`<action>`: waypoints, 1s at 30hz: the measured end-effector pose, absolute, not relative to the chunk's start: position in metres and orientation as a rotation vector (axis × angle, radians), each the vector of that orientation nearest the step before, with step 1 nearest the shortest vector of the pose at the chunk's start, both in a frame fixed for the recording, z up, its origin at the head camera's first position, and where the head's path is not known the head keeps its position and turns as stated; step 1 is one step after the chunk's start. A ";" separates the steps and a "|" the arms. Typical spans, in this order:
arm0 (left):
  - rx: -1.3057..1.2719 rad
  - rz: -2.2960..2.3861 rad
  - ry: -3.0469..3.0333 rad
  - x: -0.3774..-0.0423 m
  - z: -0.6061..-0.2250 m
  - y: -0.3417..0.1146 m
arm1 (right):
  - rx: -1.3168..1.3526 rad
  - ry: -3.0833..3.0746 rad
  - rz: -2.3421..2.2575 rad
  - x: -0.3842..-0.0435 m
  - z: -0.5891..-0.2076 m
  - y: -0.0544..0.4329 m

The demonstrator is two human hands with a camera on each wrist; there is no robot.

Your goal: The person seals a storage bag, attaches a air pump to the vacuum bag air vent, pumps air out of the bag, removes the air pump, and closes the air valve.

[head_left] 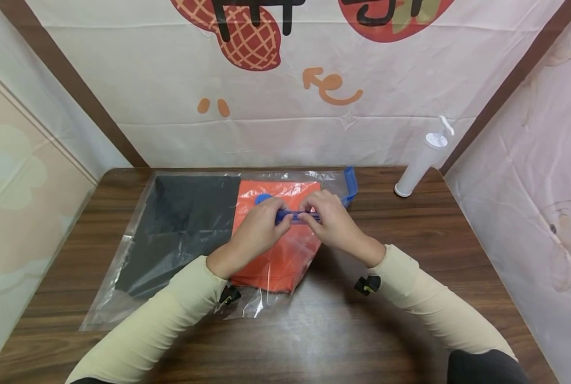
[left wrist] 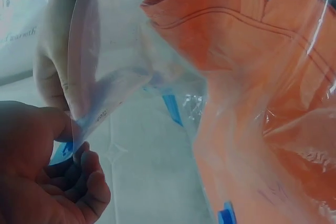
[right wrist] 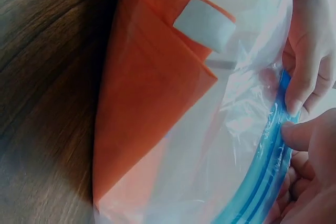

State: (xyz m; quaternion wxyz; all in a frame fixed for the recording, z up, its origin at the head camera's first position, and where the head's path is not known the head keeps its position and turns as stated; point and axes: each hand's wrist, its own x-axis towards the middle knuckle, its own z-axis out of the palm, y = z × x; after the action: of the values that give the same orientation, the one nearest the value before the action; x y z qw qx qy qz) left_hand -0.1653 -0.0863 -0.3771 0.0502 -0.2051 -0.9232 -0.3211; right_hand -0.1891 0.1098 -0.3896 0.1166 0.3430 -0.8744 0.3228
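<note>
A clear plastic storage bag [head_left: 132, 250] lies on the table with folded orange clothing [head_left: 280, 261] and dark clothing [head_left: 194, 205] inside. Its blue zip strip [right wrist: 268, 161] is lifted at the bag's right side. My left hand [head_left: 261, 226] pinches this strip between thumb and fingers. Close beside it, my right hand [head_left: 332, 221] pinches the same strip, thumb toward me. A round blue valve [head_left: 262, 199] shows just behind the left hand. Farther back, one end of the strip stands up at the bag's far corner. A white tag [right wrist: 205, 23] shows on the orange clothing.
A white hand pump [head_left: 417, 165] with a white handle stands at the table's back right. The brown wooden table [head_left: 439, 229] is bounded by printed cloth walls [head_left: 386, 133] at the back and sides.
</note>
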 end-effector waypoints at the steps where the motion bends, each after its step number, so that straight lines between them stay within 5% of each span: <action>1: -0.623 -0.974 -2.813 -0.165 -0.377 -0.086 | 0.998 -2.561 0.933 -0.189 -0.390 0.109; 30: -0.665 -1.007 -2.812 -0.167 -0.372 -0.091 | 1.029 -2.692 0.945 -0.195 -0.387 0.117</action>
State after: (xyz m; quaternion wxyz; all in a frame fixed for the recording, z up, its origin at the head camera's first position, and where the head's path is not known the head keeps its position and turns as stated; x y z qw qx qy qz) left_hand -0.1674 -0.0906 -0.3720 0.0408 -0.2173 -0.9182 -0.3288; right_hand -0.1955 0.1173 -0.3869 0.0541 0.3389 -0.8862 0.3111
